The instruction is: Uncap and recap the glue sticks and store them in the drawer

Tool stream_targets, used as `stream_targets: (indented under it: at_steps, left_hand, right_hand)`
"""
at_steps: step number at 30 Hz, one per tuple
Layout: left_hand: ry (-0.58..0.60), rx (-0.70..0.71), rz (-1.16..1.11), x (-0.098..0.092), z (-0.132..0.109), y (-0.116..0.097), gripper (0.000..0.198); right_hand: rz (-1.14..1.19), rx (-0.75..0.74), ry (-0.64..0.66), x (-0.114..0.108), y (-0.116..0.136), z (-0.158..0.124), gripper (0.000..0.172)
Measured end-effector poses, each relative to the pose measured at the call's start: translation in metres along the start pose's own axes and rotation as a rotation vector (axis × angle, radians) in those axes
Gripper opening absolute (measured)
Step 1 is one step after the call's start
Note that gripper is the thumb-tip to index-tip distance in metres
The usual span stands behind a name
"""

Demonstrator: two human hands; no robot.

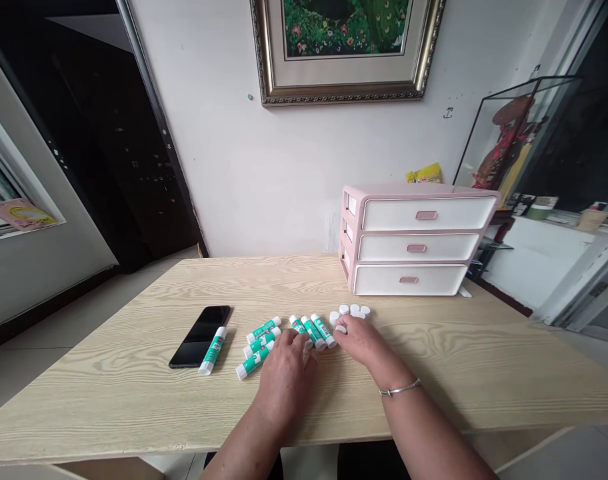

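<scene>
My left hand (287, 377) is low over the table between two groups of green-and-white glue sticks. Its bent fingers touch the lower end of the nearest stick in the upright-angled row (318, 331), with the thumb apart and slightly blurred. Slanted glue sticks (255, 360) lie just left of that hand, partly under its fingers. My right hand (360, 339), with a silver bangle on the wrist, pinches a small white cap (340, 329) beside the row. Several more white round caps (355, 309) are clustered just beyond its fingers.
On the left, another glue stick (213, 351) leans over the edge of a black phone (197, 343). A pink and white drawer unit (419, 247) stands at the back right of the wooden table (134, 393), against the wall. A yellow packet (429, 173) shows above it.
</scene>
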State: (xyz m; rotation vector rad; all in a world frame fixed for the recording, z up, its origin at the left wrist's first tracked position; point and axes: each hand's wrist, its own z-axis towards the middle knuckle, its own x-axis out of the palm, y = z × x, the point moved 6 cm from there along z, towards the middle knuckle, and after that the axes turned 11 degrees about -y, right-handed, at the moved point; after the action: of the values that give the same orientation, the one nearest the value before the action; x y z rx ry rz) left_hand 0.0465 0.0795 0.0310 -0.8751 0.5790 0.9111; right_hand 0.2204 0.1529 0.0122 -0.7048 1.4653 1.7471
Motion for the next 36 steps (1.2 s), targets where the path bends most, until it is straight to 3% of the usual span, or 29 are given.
stream_targets:
  at_steps: [10,15,26,31,36]
  left_hand:
    - [-0.011,0.121,0.201,0.010,0.007,-0.005,0.029]
    - [-0.042,0.111,0.281,0.013,0.013,-0.001,0.030]
    - [0.008,0.087,0.373,0.030,0.030,-0.006,0.025]
    - [0.046,0.069,0.395,0.036,0.033,-0.010,0.022]
    - [0.046,0.060,0.390,0.027,0.028,-0.014,0.022]
  right_hand:
    - [0.172,-0.186,0.210,0.017,0.016,-0.012,0.019]
    - [0.193,-0.232,0.251,0.020,0.020,-0.016,0.018]
    - [0.166,-0.139,-0.036,0.006,0.006,-0.001,0.019]
    - [0.178,-0.135,-0.056,0.008,0.004,0.002,0.017]
    - [0.281,-0.046,-0.080,0.005,0.001,0.003,0.021]
